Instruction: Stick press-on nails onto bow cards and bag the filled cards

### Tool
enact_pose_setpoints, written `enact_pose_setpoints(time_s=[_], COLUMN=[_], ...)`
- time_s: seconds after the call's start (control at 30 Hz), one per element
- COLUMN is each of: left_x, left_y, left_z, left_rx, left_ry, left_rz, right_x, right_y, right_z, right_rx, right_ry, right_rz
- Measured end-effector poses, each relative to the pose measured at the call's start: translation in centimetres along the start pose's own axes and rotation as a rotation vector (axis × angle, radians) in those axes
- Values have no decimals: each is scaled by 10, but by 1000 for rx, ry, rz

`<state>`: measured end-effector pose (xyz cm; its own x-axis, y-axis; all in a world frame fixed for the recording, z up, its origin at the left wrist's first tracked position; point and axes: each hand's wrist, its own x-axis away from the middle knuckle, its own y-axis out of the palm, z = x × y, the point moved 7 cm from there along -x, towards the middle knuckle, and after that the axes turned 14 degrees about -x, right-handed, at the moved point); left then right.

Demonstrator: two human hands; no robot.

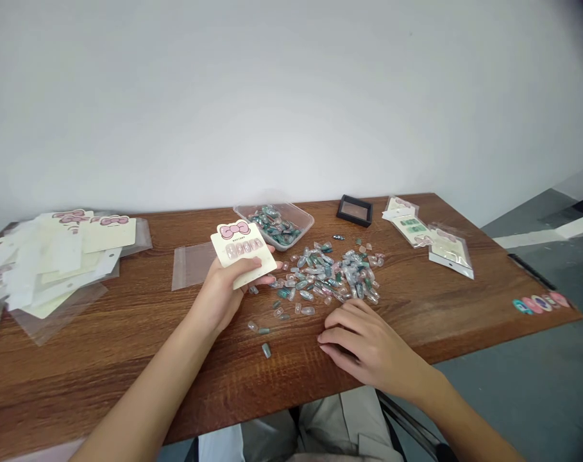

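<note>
Nearest, grey trousers (320,427) are seen below the edge of the brown wood-grain worktop (142,333). A single grey-green nail tip (266,350) is laid close to that edge. The right hand (363,343) is rested by the heap, its fingers curled and drawn close together; whether anything is pinched under them cannot be told. At the far right corner, round coloured stickers (536,303) are stuck down, their markings too small to be read.

By the left hand (226,285) a cream card (267,261) is held up above the worktop, clamped between the thumb in front and the fingers behind. A pink bow is printed at its top, with a line of small dark characters beneath that cannot be read, and a row of pale pink nails (243,248) is mounted below. To its right, clear and green nail tips (315,276) are heaped loosely.

At the left, bow-printed cards and clear sleeves (70,256) are piled; at the right, bagged cards (411,228) are laid. Farther back, a clear tub (304,218) is filled with green tips, and a black frame (363,222) is set near the white wall (291,96).
</note>
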<state>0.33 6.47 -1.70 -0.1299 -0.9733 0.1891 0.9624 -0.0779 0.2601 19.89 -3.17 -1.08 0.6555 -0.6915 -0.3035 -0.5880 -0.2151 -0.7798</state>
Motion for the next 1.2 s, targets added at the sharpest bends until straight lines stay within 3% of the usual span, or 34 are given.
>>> enact_pose_setpoints(time_s=[0.43, 0.8, 0.93, 1.03, 1.2], left_x=[2, 12, 11, 11, 13], left_y=[3, 18, 15, 15, 16], left_z=[-2, 1, 0, -2, -5], left_rx=[-44, 28, 60, 51, 12], left_ry=[20, 19, 15, 0, -16], left_rz=[-69, -284, -286, -276, -281], right_x=[5, -3, -5, -10, -25], right_y=[5, 7, 8, 2, -22], right_z=[10, 14, 16, 11, -2], right_rx=[-35, -82, -120, -134, -187], right_ry=[121, 111, 112, 58, -45], right_rz=[2, -52, -65, -3, 238])
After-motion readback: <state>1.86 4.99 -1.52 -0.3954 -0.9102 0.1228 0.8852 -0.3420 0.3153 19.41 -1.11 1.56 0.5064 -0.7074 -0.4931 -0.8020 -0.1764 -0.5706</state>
